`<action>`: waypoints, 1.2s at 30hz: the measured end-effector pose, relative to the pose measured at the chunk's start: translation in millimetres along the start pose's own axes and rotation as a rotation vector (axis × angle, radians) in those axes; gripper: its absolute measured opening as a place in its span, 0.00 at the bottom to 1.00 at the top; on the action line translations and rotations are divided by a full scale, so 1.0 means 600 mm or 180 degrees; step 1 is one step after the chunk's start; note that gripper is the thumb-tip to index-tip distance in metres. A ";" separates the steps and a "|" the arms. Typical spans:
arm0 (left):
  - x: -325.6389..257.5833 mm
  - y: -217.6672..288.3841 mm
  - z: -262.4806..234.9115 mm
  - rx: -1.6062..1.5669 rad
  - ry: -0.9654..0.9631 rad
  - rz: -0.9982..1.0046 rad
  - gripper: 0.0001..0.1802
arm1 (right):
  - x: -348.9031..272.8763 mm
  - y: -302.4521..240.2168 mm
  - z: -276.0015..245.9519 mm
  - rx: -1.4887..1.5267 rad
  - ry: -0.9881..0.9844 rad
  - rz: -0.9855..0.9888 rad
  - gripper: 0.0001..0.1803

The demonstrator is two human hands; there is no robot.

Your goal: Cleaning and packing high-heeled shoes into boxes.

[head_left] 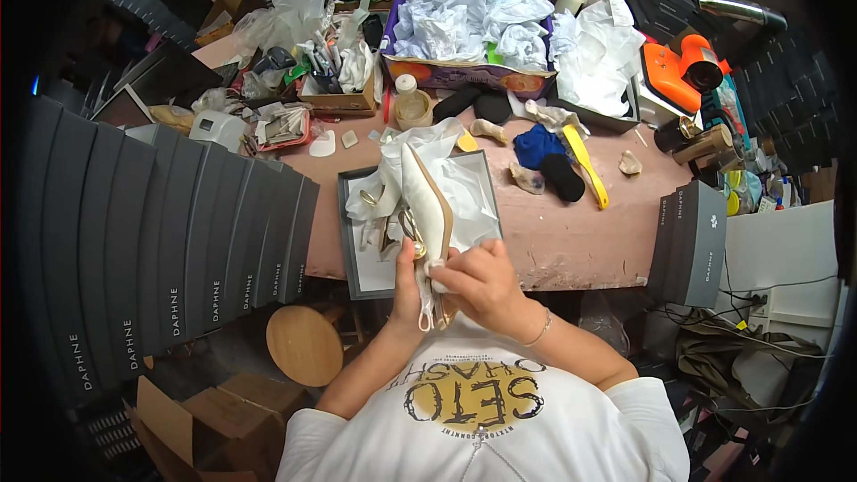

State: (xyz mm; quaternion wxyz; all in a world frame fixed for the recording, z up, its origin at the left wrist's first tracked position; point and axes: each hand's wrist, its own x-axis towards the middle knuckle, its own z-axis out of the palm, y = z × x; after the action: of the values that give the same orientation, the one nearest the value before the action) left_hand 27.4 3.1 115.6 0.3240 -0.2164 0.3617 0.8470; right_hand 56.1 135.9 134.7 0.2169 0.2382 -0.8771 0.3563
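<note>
My left hand [408,293] is closed round the heel end of a white pointed shoe [430,205], which is tilted with its toe up and away from me. The shoe has a tan sole edge and a gold ornament, and a thin strap loop dangles below. My right hand [482,284] pinches a small white wad [435,274] against the heel part; its fingers partly hide that spot. Behind the shoe lies an open grey shoe box [355,254] with white tissue paper [473,205] in it. Another shoe with gold trim [368,199] is partly covered in the box.
Grey shoe boxes stand in a row [192,232] on the left and in a stack [687,245] at right. Across the table are a purple carton [466,74] of crumpled paper, a jar [412,107], a yellow-handled brush [585,165], a blue cloth [540,146] and an orange tool [674,76].
</note>
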 end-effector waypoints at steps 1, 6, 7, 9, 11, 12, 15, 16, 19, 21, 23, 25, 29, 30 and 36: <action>0.011 0.000 -0.029 0.0142 -0.0244 0.0037 0.39 | -0.007 -0.012 0.000 -0.0011 -0.0122 -0.0018 0.15; 0.019 0.014 -0.041 0.0192 -0.0642 0.0024 0.40 | -0.019 -0.025 -0.004 0.0146 -0.0201 -0.0185 0.18; 0.007 0.005 -0.017 0.0098 -0.0056 0.0126 0.40 | -0.010 -0.006 0.004 -0.0102 -0.0111 -0.0067 0.20; 0.011 0.007 -0.020 -0.0119 -0.0160 0.0125 0.38 | -0.002 -0.009 0.006 0.0019 -0.0123 0.0038 0.20; 0.033 0.008 -0.069 -0.0309 -0.1007 0.0123 0.37 | -0.016 -0.025 0.007 0.0179 -0.0245 0.0149 0.20; 0.035 0.011 -0.073 -0.0334 -0.1068 0.0109 0.36 | -0.028 -0.035 0.005 0.0322 -0.0430 0.0109 0.21; 0.024 0.014 -0.056 -0.0234 -0.0679 0.0097 0.36 | -0.004 -0.005 0.004 0.0132 -0.0058 0.0047 0.20; 0.006 0.012 -0.023 -0.0355 -0.0417 -0.0009 0.36 | 0.007 0.008 0.009 0.0001 0.0186 0.0113 0.19; 0.030 0.013 -0.060 -0.0244 -0.0879 0.0154 0.37 | -0.004 -0.019 0.007 0.0077 -0.0195 0.0125 0.18; 0.036 0.016 -0.079 -0.0302 -0.1476 0.0124 0.38 | -0.024 -0.038 0.000 0.0171 -0.0606 0.0004 0.19; 0.028 0.017 -0.065 -0.0221 -0.0873 0.0098 0.38 | -0.001 -0.014 0.006 0.0049 -0.0172 0.0104 0.18; 0.024 0.021 -0.035 -0.0058 -0.0424 0.0282 0.42 | 0.014 -0.005 0.010 -0.0055 0.0049 0.0136 0.17; 0.050 0.059 -0.067 -0.0250 -0.1091 0.0222 0.48 | -0.027 -0.045 -0.012 -0.0126 -0.1355 -0.0293 0.18; 0.056 0.066 -0.070 -0.0436 -0.1099 0.0279 0.43 | -0.033 -0.036 -0.013 -0.0035 -0.1210 -0.0117 0.18; 0.056 0.097 -0.061 -0.1051 -0.1043 0.0238 0.23 | -0.019 -0.005 -0.040 0.0424 -0.0586 0.0534 0.22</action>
State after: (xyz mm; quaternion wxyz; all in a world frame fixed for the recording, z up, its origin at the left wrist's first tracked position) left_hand -32.1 -42.1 99.2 0.3070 -0.1125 0.1685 0.9299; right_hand 71.8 154.3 145.6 0.0887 0.2097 -0.8845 0.4072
